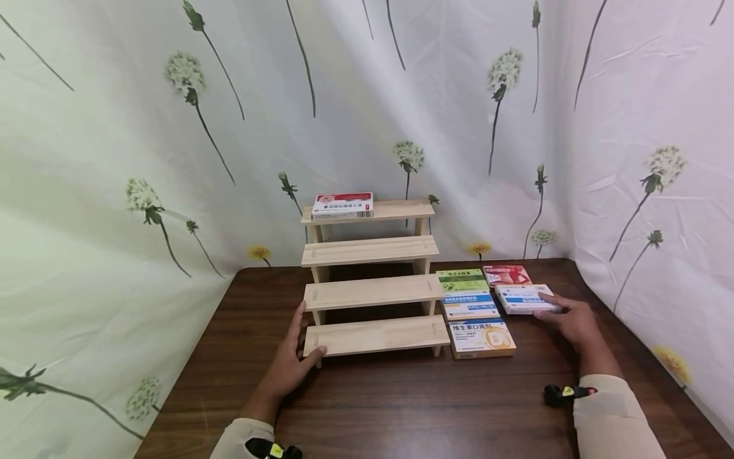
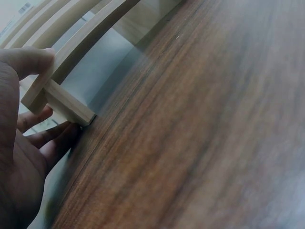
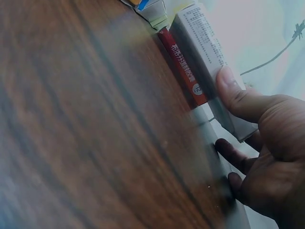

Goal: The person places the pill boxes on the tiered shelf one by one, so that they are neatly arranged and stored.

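A four-tier wooden step rack [image 1: 375,290] stands on the table. My left hand [image 1: 291,357] holds its lower left end, the thumb on the lowest step [image 2: 71,52] and the other fingers along the side. To the right of the rack, my right hand [image 1: 573,319] grips a white-and-blue medicine box [image 1: 526,298] by its right end. In the right wrist view the thumb lies on the side of this white box [image 3: 202,43], which is tilted beside a red-orange box [image 3: 183,69].
A red-and-white medicine box [image 1: 343,205] lies on the top step, at the left. Beside the rack lie a green box [image 1: 462,279], a blue-and-white box [image 1: 470,306], a vitamin D box [image 1: 480,338] and a red box [image 1: 508,275]. Flower-printed cloth [image 1: 355,127] hangs behind the brown table [image 1: 430,408].
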Demonstrator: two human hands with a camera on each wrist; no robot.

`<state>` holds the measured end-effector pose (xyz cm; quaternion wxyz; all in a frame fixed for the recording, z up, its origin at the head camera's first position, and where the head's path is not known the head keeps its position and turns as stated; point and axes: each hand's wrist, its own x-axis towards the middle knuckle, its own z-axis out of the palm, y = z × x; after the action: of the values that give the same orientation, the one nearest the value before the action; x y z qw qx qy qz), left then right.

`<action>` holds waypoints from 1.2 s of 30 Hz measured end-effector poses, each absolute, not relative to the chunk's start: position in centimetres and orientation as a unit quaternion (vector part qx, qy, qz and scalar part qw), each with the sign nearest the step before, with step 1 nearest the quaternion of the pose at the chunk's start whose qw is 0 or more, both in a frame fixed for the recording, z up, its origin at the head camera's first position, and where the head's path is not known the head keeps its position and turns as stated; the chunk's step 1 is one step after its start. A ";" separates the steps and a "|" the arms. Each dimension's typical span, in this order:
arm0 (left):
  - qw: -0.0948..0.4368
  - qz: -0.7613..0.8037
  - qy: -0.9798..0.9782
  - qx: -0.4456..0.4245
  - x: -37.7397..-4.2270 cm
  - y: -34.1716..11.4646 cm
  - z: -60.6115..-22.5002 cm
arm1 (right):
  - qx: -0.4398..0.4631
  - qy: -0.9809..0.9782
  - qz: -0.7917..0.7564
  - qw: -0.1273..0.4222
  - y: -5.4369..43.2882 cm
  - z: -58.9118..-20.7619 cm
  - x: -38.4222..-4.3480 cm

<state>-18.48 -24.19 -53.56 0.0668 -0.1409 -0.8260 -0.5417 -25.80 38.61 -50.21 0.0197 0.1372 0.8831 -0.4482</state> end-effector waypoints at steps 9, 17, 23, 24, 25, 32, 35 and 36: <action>0.065 -0.540 -0.829 -0.131 -18.6 -24.2 -53.5 | 0.136 0.879 -0.457 -0.011 38.0 -49.3 -25.9; 0.065 -0.537 -0.831 -0.133 -18.8 -24.2 -53.6 | 0.135 0.875 -0.463 -0.035 37.1 -47.5 -26.0; 0.061 -0.540 -0.829 -0.130 -18.6 -24.1 -53.5 | 0.108 0.881 -0.457 -0.050 36.1 -45.6 -26.3; 0.061 -0.541 -0.829 -0.130 -18.5 -24.1 -53.5 | 0.105 0.882 -0.456 -0.050 35.9 -45.2 -26.3; 0.060 -0.541 -0.829 -0.130 -18.5 -24.1 -53.4 | 0.102 0.883 -0.456 -0.051 35.6 -44.9 -26.3; 0.063 -0.538 -0.830 -0.128 -18.5 -24.0 -53.3 | 0.098 0.878 -0.466 -0.053 34.0 -42.0 -26.7; 0.064 -0.538 -0.831 -0.130 -18.5 -24.1 -53.3 | 0.095 0.874 -0.472 -0.063 33.2 -41.0 -27.2; 0.064 -0.537 -0.831 -0.130 -18.5 -24.1 -53.3 | 0.093 0.874 -0.472 -0.066 33.0 -40.7 -27.3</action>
<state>-18.49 -24.07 -53.31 0.0643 -0.1301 -0.8308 -0.5374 -27.31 32.97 -40.68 -0.0660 0.0933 0.8740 -0.4723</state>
